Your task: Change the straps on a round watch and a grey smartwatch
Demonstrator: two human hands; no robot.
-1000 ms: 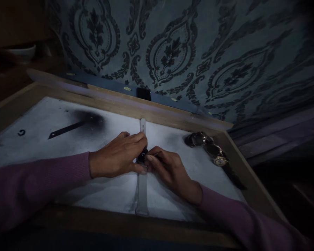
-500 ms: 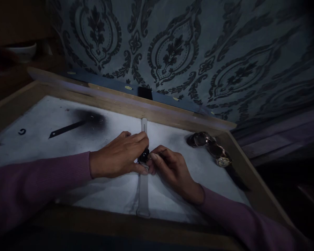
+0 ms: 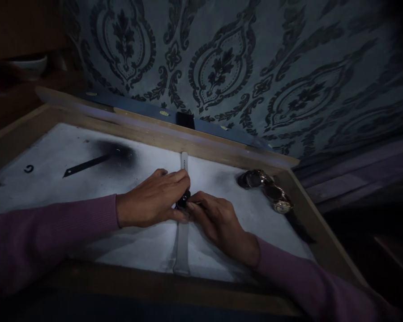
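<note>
A wristwatch with a pale strap (image 3: 182,246) lies lengthwise across the middle of the white surface. Its dark case (image 3: 183,199) shows only partly between my hands. My left hand (image 3: 154,197) grips the case, fingers over its far side and thumb at the near side. From the right, my right hand (image 3: 221,223) comes up against the case edge with thumb and fingertips pinched together. Whatever small thing may be in that pinch is hidden by the fingers and the dim light.
A raised wooden rim (image 3: 147,123) surrounds the white surface (image 3: 121,250). Several watches (image 3: 272,192) lie to the right. On the left are a dark flat strip (image 3: 85,166) and a small black curved piece (image 3: 28,168). A dark rectangular object (image 3: 185,120) stands behind the far rim.
My right hand has shifted slightly left and down, closer against the watch case. The thin object glimpsed at its fingers earlier no longer shows. My left hand stays on the watch.
</note>
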